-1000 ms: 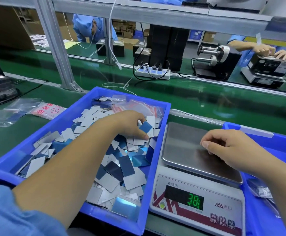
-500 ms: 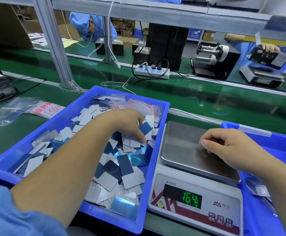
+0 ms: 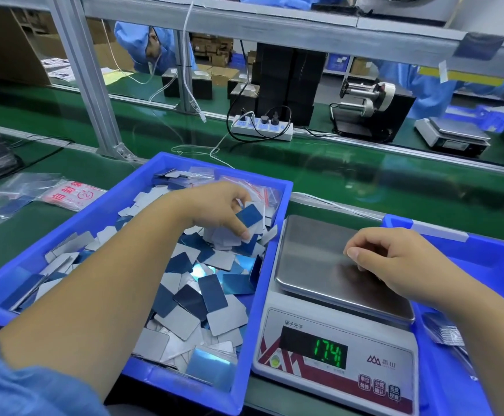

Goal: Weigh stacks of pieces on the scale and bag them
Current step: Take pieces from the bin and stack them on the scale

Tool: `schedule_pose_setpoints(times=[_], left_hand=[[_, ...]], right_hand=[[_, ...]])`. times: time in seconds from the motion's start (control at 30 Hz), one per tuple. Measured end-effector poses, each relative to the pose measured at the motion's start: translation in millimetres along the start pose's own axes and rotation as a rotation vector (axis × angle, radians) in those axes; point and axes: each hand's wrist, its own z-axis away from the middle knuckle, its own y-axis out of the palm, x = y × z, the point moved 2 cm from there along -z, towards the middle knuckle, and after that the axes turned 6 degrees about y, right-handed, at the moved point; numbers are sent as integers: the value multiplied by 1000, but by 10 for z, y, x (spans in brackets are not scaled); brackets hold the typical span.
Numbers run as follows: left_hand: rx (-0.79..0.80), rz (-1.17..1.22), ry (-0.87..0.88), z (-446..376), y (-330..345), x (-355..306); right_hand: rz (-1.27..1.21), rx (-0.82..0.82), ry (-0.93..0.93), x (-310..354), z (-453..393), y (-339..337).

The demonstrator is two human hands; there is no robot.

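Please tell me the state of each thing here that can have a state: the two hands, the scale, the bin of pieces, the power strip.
left hand: grips blue and grey pieces over the bin
right hand: fingers curled above the scale pan, nothing visible in them
scale: switched on, green digits lit
scale pan: bare where visible
blue bin: open, holds loose pieces
power strip: plugs inserted

place: factory packing line | signs: green conveyor belt [image 3: 320,172], aluminium frame [image 3: 88,76], blue bins [image 3: 262,295] of small pieces [image 3: 208,292], bench scale [image 3: 338,349], workers in blue coats and caps [image 3: 145,46], stacked cartons behind [image 3: 214,52]
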Motion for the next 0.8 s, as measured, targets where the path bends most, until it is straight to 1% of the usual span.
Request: schedule_pose_setpoints(times=[0.1, 0.17, 0.3, 0.4, 0.43, 0.47, 0.53, 0.67, 0.73, 0.8], left_hand=[[-13, 7, -4, 4, 21, -12], [-58, 76, 7, 14, 21, -21], [-202, 393, 68, 8, -55, -56], [-340, 559, 147, -12, -150, -176], [-363, 637, 166, -16, -160, -234], [-359, 721, 180, -22, -151, -299], [-263, 805, 211, -29, -39, -485], [6, 693, 259, -45, 464, -894], [47, 553, 269, -67, 663, -1025], [11, 318, 286, -101, 759, -1109]], right_hand=[[3, 1, 3, -6, 3, -6], [3, 2, 0, -8, 3, -4], [-16, -7, -10, -7, -2, -7], [-42, -44, -21, -13, 0, -27], [-54, -58, -23, -13, 1, -38], [-62, -71, -23, -15, 1, -48], [-78, -108, -15, -29, -11, -76], [-138, -258, 50, -128, -65, -180], [-160, -344, 111, -212, -88, -232], [-184, -400, 167, -290, -105, -260]])
